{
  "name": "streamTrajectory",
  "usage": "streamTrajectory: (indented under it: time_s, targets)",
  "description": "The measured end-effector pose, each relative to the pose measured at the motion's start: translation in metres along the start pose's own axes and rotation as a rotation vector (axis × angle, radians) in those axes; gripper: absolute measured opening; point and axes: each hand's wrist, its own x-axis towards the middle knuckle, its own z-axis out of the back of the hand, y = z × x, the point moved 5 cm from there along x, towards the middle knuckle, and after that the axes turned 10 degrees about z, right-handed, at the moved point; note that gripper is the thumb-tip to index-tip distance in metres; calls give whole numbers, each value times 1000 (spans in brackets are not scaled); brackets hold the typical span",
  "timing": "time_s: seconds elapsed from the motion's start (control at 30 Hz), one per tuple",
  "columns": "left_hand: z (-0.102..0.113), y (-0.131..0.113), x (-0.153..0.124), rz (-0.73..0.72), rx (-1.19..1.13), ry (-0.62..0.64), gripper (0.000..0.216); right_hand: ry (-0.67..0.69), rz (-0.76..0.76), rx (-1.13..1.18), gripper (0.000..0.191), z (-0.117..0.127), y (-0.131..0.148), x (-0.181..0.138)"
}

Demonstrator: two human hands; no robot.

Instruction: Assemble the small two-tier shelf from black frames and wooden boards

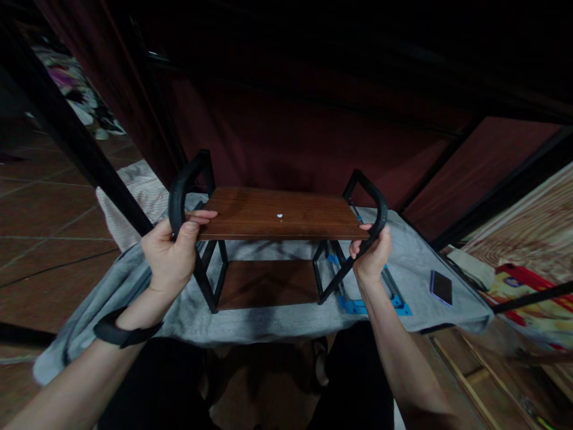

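A small two-tier shelf [286,206] with brown wood-grain boards and a black metal frame stands in front of me. My left hand [168,257] is closed around the left side of the frame, its fingers lying over the corner of the upper board. On the other side, my right hand [373,257] grips the right frame tube beside the board's right front corner. A small white mark shows on the middle of the upper board. The lower board [271,283] sits between the frame legs near the cloth.
A grey cloth [277,322] covers the low surface under the shelf. Blue-ended metal rails [353,306] lie partly behind my right hand. To the right are a phone [441,288] and a red-and-yellow package [528,298]. A dark red panel [286,137] rises behind.
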Motion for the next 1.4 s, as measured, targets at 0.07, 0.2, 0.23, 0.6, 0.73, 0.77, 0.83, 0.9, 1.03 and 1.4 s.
streamTrajectory:
  time_s: [0.07, 0.2, 0.23, 0.6, 0.73, 0.77, 0.83, 0.9, 1.03, 1.4]
  targets:
    - [0, -3, -3, -42, -21, -9, 20, -6, 3, 12, 50, 2, 2, -2]
    - [1, -8, -9, -64, -30, -18, 21, -5, 15, 7, 51, 5, 6, -5]
    - [2, -9, -10, -65, -27, -23, 22, -3, 17, 1, 51, 5, 7, -5]
    - [4, -4, -4, -74, -38, -34, 27, 16, 5, -53, 52, 3, 12, -16]
    - [-1, -3, -10, -43, -25, 35, 25, 7, 15, -45, 51, 11, 14, -18]
    - [-2, -3, -12, -26, -20, 63, 24, 8, 12, -40, 51, 13, 14, -18]
    - [-4, -1, -15, 13, -15, 102, 24, 10, 9, -19, 50, 17, 15, -18]
    - [-4, 0, -17, 55, -17, 124, 25, 8, 19, 23, 43, 21, 17, -15]
    - [1, 1, -20, 150, -44, 119, 28, 8, 51, 89, 25, 29, 21, -11]
    - [32, 7, -14, 290, 6, -13, 37, 237, -42, 20, 26, 13, 24, -20]
